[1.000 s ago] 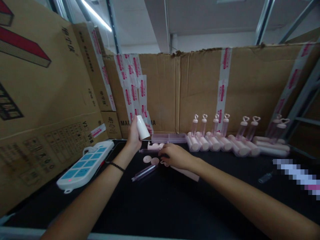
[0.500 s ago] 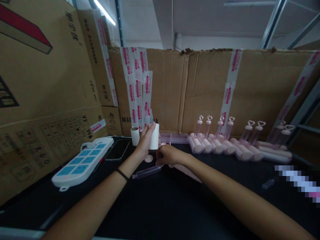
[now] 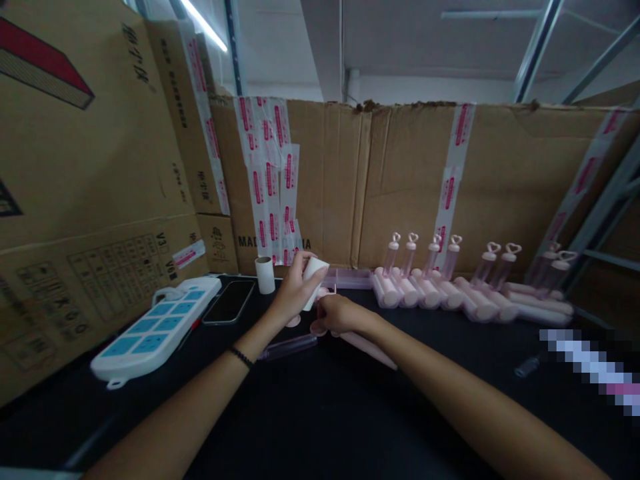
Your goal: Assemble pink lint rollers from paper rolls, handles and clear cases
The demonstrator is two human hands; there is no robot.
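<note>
My left hand (image 3: 295, 287) is closed around a white paper roll (image 3: 315, 279), which is tilted with its top leaning right. Close beside it, my right hand (image 3: 337, 313) has its fingers curled in a pinch on a pink plastic part (image 3: 326, 292); most of that part is hidden by the fingers. A pink disc (image 3: 293, 321) lies below the roll. In front of the hands is a clear purplish tube (image 3: 290, 347). A long pink piece (image 3: 371, 349) lies under my right forearm. A second white roll (image 3: 265, 277) with a brown hollow core stands upright to the left.
Several pink rollers (image 3: 433, 291) with clear tubes and heart-shaped loops line the back right. Behind my hands sits a pale purple tray (image 3: 354, 279). A phone (image 3: 229, 302) and a white power strip (image 3: 156, 333) lie left. Cardboard walls (image 3: 410, 173) enclose the back and left.
The white roll in my left hand has gone from upright to tilted right, near my right hand. My right hand stays pinched in about the same place. The view has shifted slightly.
</note>
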